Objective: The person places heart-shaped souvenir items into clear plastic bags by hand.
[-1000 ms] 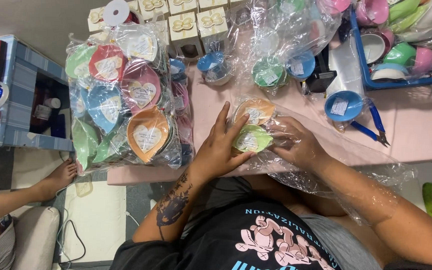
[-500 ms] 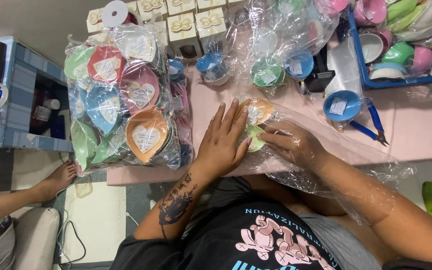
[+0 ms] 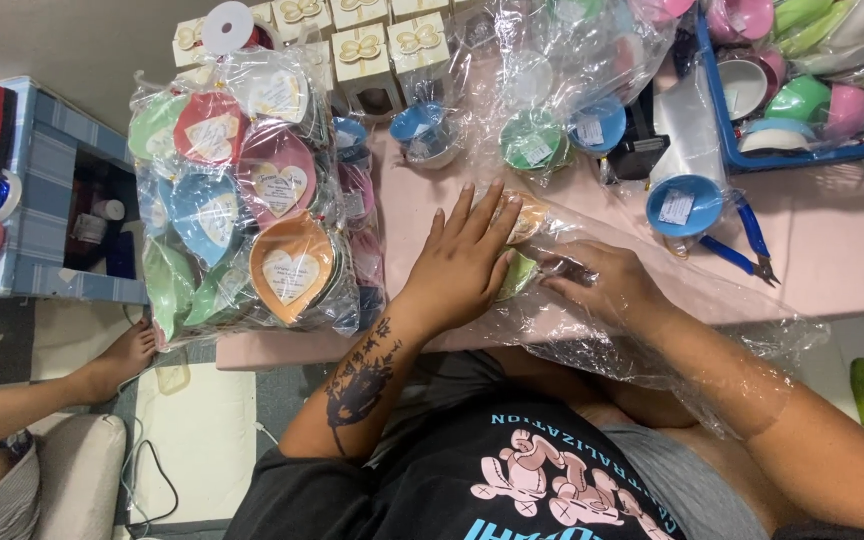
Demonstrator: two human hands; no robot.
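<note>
Pressing left hand [image 3: 462, 265] on wrapped bowls [image 3: 518, 270]

you have one view only, from the camera on your head. it looks steeply down over your chest onto the pink counter [image 3: 832, 260], whose far side runs toward the top of the frame. it sits close: your left hand [image 3: 462, 265] and right hand [image 3: 607, 290] lie near the middle, and your shirt [image 3: 512, 470] fills the bottom edge. the floor [image 3: 202, 440] shows at lower left. no second view shares the scene.
</note>
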